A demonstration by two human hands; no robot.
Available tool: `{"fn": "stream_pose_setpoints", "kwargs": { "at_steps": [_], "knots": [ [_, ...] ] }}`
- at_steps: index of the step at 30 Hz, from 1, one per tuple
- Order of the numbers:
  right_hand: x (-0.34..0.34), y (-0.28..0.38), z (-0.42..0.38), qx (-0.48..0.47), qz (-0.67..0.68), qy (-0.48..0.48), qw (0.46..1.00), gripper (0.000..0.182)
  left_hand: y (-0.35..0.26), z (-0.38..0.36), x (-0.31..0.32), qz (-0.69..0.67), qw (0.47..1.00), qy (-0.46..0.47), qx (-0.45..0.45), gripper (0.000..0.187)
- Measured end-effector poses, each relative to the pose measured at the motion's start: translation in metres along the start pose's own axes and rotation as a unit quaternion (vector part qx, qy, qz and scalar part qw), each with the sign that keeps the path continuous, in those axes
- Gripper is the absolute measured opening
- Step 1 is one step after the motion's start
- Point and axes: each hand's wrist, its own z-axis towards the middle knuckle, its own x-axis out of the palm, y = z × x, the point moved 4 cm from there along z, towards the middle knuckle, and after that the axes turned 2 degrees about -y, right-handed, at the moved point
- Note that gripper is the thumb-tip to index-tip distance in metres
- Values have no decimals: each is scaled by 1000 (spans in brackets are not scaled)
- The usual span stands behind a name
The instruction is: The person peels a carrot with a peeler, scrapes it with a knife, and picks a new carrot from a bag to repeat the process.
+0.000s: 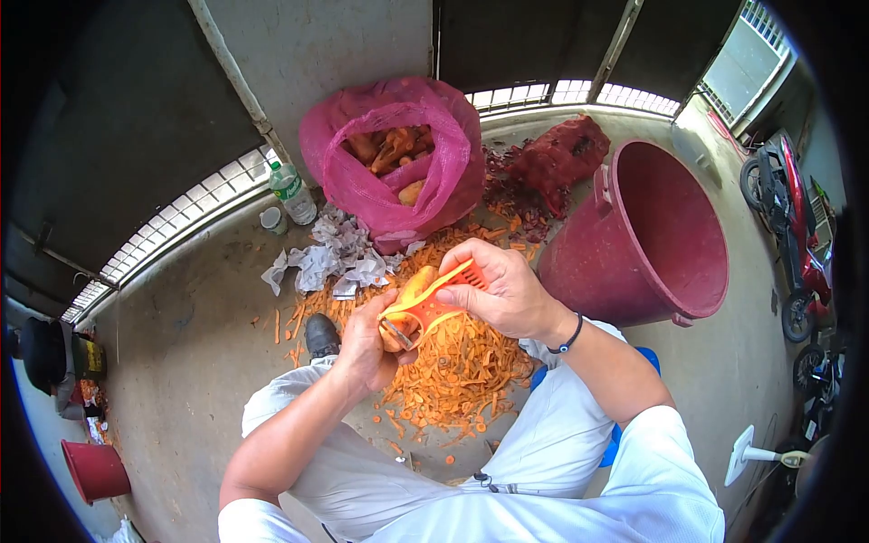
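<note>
My left hand (364, 344) is wrapped round a peeled carrot (419, 282), whose bright end sticks up past the fingers. In my right hand (507, 294) is an orange Y-shaped peeler (436, 309), gripped by its slotted handle. The peeler's metal blade lies across the carrot, close by the left fingers. Below both hands, a heap of orange carrot peelings (462, 371) covers the floor between my legs. Beyond them stands a pink mesh sack (321, 149), its mouth folded wide, with unpeeled carrots (395, 149) inside.
A large maroon tub (584, 258) leans at the right, beside a dark red mesh sack (561, 163). Crumpled paper (339, 249), a plastic bottle (291, 195) and a cup (272, 218) sit left of the pink sack. A motorbike (789, 217) and red bucket (95, 471) stand farther out.
</note>
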Motion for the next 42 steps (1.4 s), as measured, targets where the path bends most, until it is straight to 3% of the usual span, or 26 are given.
{"fn": "stream_pose_setpoints", "kwargs": {
  "at_steps": [4, 7, 8, 10, 11, 13, 14, 16, 18, 20, 24, 26, 36, 39, 41, 42],
  "knots": [
    [-8, 4, 3, -23, -70, 15, 997, 20, -1, -8, 5, 2, 1000, -1, -1, 35],
    [-45, -19, 17, 30, -32, -74, 996, 17, -2, -10, 1, 19, 1000, 8, -17, 36],
    [-68, -11, 19, -13, -290, -98, 952, 19, -4, -12, 1, 21, 1000, 9, -17, 36],
    [-99, -22, 24, -36, -421, -167, 891, 22, -8, -18, 6, 45, 998, 42, -14, 38],
    [-105, -27, 22, -37, -421, -168, 891, 22, -9, -16, 6, 46, 998, 43, -13, 38],
    [-108, -16, 22, -70, -350, -254, 899, 19, -5, -8, 2, 23, 999, 10, -30, 36],
    [-103, -13, 21, -71, -351, -248, 900, 19, -6, -4, -1, 17, 999, 8, -28, 36],
    [-74, -10, 14, 43, -53, -177, 982, 18, -6, 5, -6, -12, 998, 12, -58, 39],
    [-45, 5, 8, 53, 37, -89, 994, 18, -5, 6, -7, -35, 997, 26, -69, 38],
    [-18, 10, 3, 38, 100, -32, 994, 18, -7, 3, -1, -33, 999, 9, -18, 36],
    [-4, -4, -1, 38, 78, 6, 996, 22, 1, 10, -5, -33, 999, 3, -24, 33],
    [-6, -7, 1, 27, -16, 15, 999, 22, -2, 7, -2, -6, 1000, -5, 7, 30],
    [1, -5, 1, 1, -64, 39, 997, 23, 0, 0, 9, -8, 998, -33, 49, 32],
    [-2, -8, 3, 3, -19, 23, 1000, 23, 2, 0, 8, 2, 999, -16, 40, 32],
    [-3, -7, 3, 97, 104, 37, 989, 22, 3, -1, 11, -1, 999, 1, 41, 33],
    [-3, -7, 3, 97, 104, 37, 989, 22, 4, 0, 9, -1, 999, 2, 41, 33]
  ]
}}
